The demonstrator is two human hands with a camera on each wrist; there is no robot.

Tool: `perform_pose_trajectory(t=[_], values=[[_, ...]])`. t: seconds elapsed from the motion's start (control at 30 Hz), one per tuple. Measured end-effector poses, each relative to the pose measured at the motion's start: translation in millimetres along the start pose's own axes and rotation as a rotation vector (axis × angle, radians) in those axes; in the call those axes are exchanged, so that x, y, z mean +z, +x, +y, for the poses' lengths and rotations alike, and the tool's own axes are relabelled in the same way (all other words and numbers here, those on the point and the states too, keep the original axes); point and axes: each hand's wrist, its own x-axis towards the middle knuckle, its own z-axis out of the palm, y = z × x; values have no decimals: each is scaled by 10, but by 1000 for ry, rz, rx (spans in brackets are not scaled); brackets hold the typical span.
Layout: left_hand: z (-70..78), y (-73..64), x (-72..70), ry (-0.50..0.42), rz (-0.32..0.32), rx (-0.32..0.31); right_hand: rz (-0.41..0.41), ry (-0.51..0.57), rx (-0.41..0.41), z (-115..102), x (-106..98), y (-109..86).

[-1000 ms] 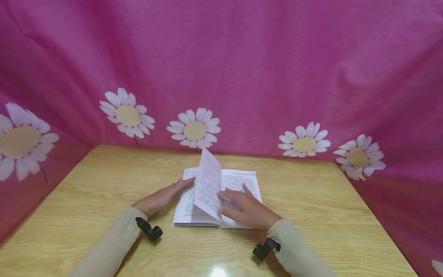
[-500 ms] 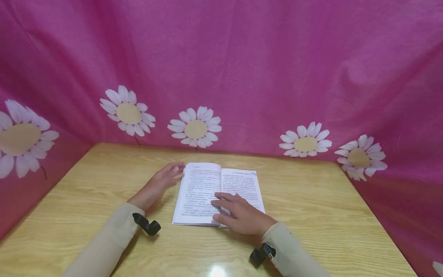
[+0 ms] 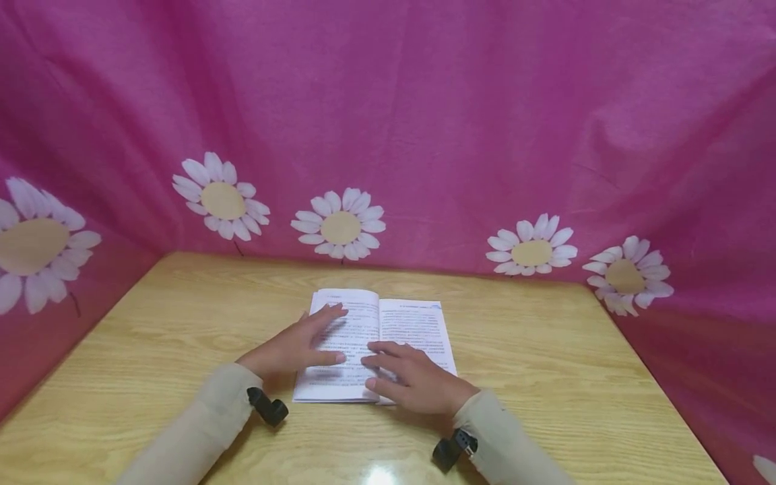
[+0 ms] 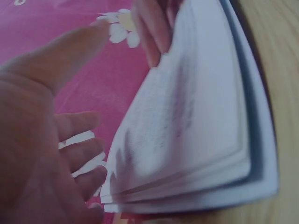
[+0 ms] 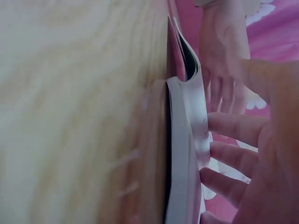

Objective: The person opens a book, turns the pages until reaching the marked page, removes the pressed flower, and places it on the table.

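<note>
An open book (image 3: 354, 387) with printed pages lies on the wooden table. Over its left page is my left hand (image 3: 297, 345), fingers stretched out and thumb apart; whether every fingertip touches paper I cannot tell. My right hand (image 3: 415, 380) rests with spread fingers near the fold, covering the lower part of the right page. In the left wrist view the book's page edges (image 4: 219, 175) fan slightly beside the left hand (image 4: 42, 140). The right wrist view has the right hand's fingertips against the page, and the book's spine (image 5: 184, 84) bows up from the table.
The pale wooden table (image 3: 545, 350) stretches around the book on all sides. A pink cloth (image 3: 424, 135) with white daisies hangs behind and at both sides. Small black cameras (image 3: 267, 407) sit on both sleeves.
A raised page has come down onto the left side. My left hand moved to the book's outer left edge, then in over the left page. My right hand shifted slightly left.
</note>
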Motion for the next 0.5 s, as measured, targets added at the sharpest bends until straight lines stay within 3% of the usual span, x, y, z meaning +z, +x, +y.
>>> perform_pose_trajectory(t=[0.3, 0.5], values=[[-123, -5, 103, 109, -99, 86, -25, -9, 16, -33, 16, 21], [-117, -10, 129, 128, -109, 109, 10, 89, -29, 52, -42, 25]])
